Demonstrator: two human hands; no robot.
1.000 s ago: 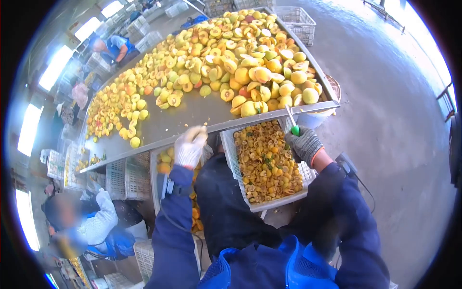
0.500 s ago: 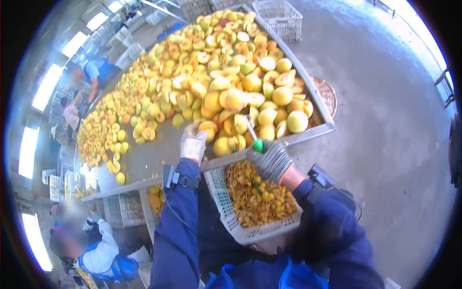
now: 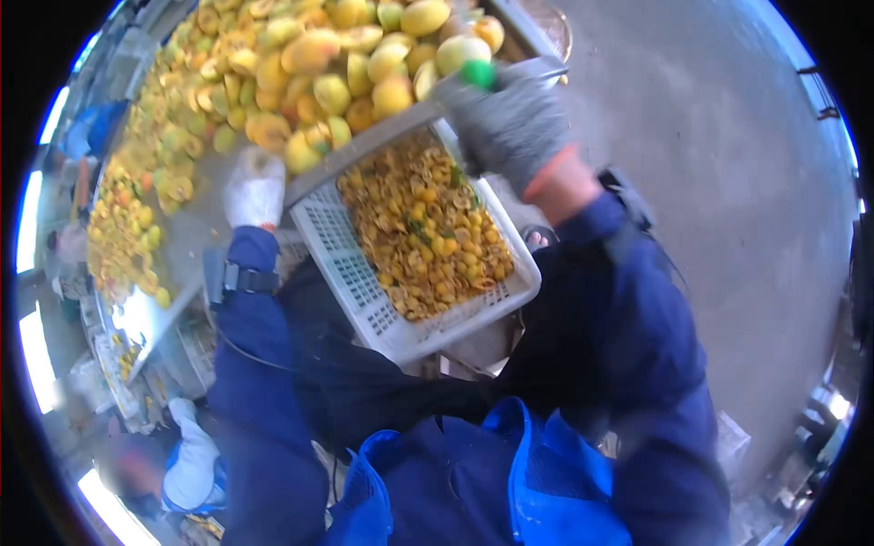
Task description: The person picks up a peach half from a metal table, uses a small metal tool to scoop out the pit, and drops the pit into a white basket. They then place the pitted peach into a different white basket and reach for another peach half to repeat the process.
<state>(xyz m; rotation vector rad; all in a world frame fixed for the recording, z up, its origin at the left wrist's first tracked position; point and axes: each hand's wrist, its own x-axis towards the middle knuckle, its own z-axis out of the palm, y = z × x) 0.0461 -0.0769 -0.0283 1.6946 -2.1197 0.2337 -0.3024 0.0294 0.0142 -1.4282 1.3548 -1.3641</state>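
My left hand (image 3: 255, 189), in a white glove, is at the near edge of the heap of yellow peaches (image 3: 314, 55). Its fingers are curled, with a small brownish patch at the tips that is too blurred to name. My right hand (image 3: 514, 127), in a grey glove with an orange cuff, is closed around a green-handled tool (image 3: 478, 75) above the table's near corner. Motion blur hides the tool's metal end. Below, between my hands, a white plastic crate (image 3: 332, 250) holds peach scraps and pits (image 3: 423, 232).
The metal table's raised rim (image 3: 364, 146) runs between the peaches and the crate. A round woven basket (image 3: 553, 27) is beyond the right corner. Another person (image 3: 191, 464) in a blue apron is at lower left. Grey floor (image 3: 692, 182) lies to the right.
My view has tilted down, so more of the crate and my lap shows. My left hand has drawn back from the peach half it was touching; my right hand has lifted the tool off the peaches.
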